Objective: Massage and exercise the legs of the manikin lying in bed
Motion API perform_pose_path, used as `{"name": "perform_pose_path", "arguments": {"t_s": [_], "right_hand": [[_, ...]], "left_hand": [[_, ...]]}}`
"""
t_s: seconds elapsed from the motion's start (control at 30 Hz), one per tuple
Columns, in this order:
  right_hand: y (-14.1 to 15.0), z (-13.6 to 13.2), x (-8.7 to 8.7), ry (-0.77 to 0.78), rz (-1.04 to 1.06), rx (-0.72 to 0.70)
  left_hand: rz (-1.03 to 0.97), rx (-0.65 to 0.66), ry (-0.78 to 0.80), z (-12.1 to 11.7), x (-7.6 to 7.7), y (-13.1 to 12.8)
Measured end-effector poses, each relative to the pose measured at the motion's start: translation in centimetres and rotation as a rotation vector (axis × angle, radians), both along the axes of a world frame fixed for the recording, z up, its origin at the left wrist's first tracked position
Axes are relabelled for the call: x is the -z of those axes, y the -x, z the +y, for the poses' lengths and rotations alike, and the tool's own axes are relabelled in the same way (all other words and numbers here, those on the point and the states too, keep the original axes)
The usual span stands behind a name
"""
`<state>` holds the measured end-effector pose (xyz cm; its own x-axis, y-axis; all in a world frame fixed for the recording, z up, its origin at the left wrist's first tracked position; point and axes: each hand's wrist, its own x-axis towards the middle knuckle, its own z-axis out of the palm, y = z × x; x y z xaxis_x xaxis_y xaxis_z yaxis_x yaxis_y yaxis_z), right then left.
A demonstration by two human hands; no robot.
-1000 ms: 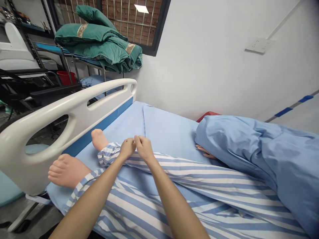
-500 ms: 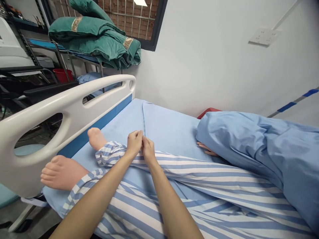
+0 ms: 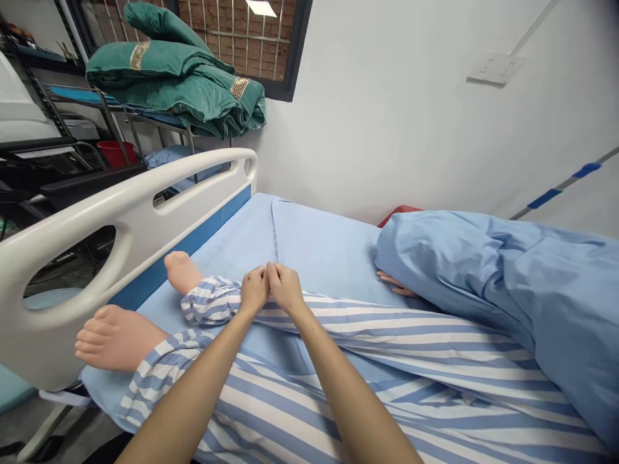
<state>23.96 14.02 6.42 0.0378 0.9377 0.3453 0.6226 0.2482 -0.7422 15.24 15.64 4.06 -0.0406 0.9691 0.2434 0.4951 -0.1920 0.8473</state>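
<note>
Left hand and right hand curl closed, meeting over a striped pajama leg near a manikin's bare foot; whether they grip cloth cannot be told

Green quilts lie on a metal rack below a barred window in a white wall.

The hands have room over the blue bed sheet, between the white bed rail and blue blanket.

blue-and-white striped trousers, pale blue bedsheet
</note>
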Motion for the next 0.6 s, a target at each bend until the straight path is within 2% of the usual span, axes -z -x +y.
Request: {"name": "perform_pose_path", "arguments": {"t_s": [0.17,0.3,0.37,0.47,0.53,0.6], "right_hand": [[-1.1,-0.4,1.5,0.015,0.161,0.008],[-1.4,0.1,1.9,0.038,0.415,0.022],[-1.6,0.3,1.8,0.040,0.548,0.019],[-1.9,0.5,1.6,0.054,0.703,0.015],[-2.0,0.5,1.4,0.072,0.736,0.023],[-2.1,0.4,1.3,0.072,0.733,0.048]], "left_hand": [[0.068,-0.025,-0.004,-0.2,0.0,-0.3],[0.080,-0.013,0.065,-0.1,-1.3,-1.3],[0.017,-0.005,0.059,-0.1,-2.3,-2.1],[-0.185,-0.007,0.045,-0.2,-3.2,-3.5],[-0.281,-0.054,0.058,-0.4,-3.0,-4.2],[-0.255,-0.107,0.055,-0.7,-2.2,-4.6]]}}
